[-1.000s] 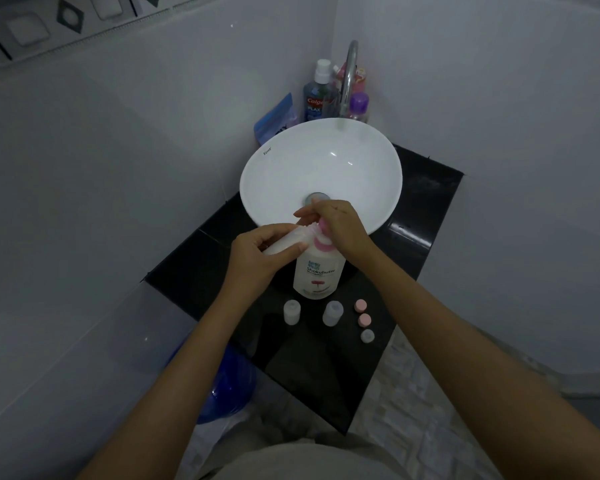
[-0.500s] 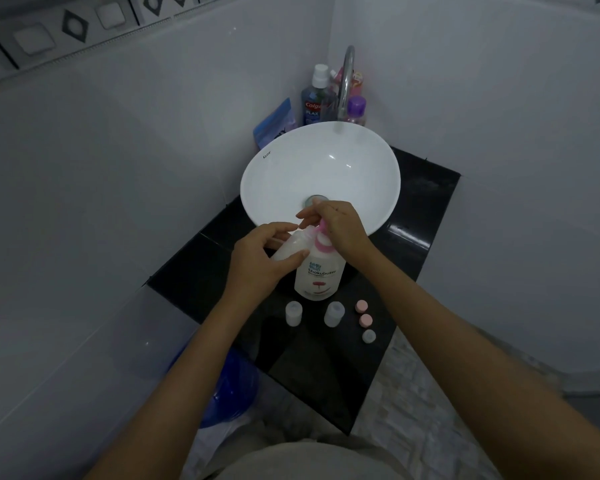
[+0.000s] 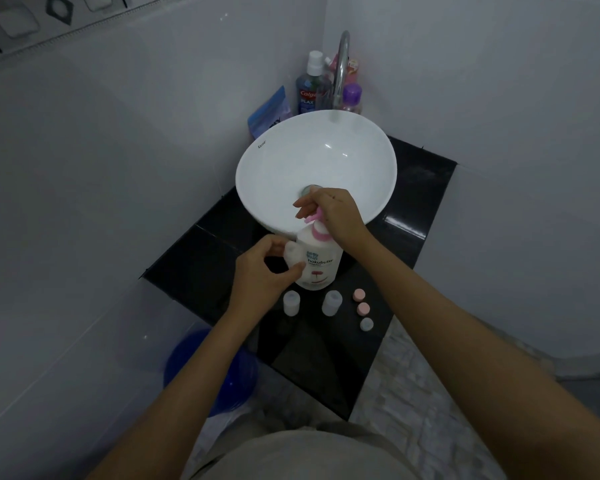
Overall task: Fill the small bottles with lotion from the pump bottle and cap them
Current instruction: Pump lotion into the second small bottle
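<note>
A white pump bottle (image 3: 321,268) with a pink pump stands on the black counter (image 3: 326,358) in front of the basin. My right hand (image 3: 336,216) rests on the pink pump head. My left hand (image 3: 260,275) grips a small white bottle (image 3: 291,252) held beside the pump bottle's left shoulder, below the spout. Two more small open bottles (image 3: 291,303) (image 3: 332,302) stand upright on the counter in front. Three loose caps lie to their right: two pink caps (image 3: 359,294) (image 3: 363,309) and a pale cap (image 3: 366,324).
A white round basin (image 3: 361,157) with a chrome tap (image 3: 340,74) fills the back of the counter. Behind it stand a mouthwash bottle (image 3: 310,91), a purple-capped bottle (image 3: 352,98) and a blue pouch (image 3: 269,114). A blue bucket (image 3: 208,372) sits on the floor, lower left.
My left hand has lowered the small bottle away from the spout, down beside the pump bottle's body. My right hand stays on the pump head.
</note>
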